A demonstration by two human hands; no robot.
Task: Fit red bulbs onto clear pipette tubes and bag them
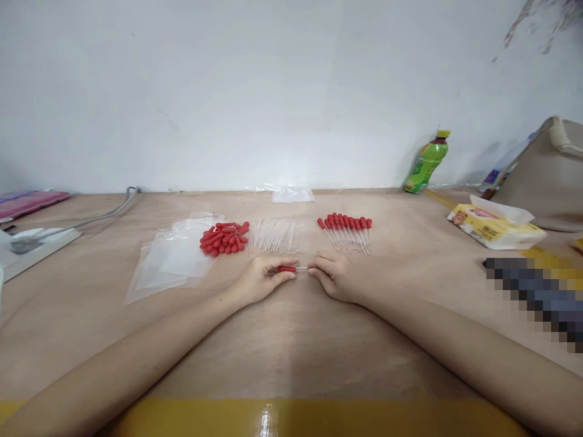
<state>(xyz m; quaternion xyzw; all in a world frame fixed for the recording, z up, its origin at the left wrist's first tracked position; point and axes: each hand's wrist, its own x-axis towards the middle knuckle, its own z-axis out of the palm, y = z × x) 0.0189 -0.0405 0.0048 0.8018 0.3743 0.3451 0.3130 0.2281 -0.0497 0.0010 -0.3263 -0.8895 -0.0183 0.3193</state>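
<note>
Between the fingers of my left hand [262, 279] is a red rubber dropper bulb [286, 269], lying sideways. My right hand [334, 276] pinches a thin clear dropper tube [302, 269], whose left end meets the bulb's mouth. How deep the tube sits in the bulb cannot be made out. Just behind my left hand lies a heap of loose red bulbs [223, 238]. A row of bare clear tubes [279, 235] rests behind both hands. Beyond my right hand, several droppers with red bulbs on their tubes [347, 230] lie side by side.
Clear plastic bags [168, 261] are spread left of the bulbs, and another small bag [291, 195] lies by the wall. At the right stand a green drink bottle [427, 164], a tissue pack [494, 227] and a beige bag [542, 176]. A grey cable [112, 212] runs at the left.
</note>
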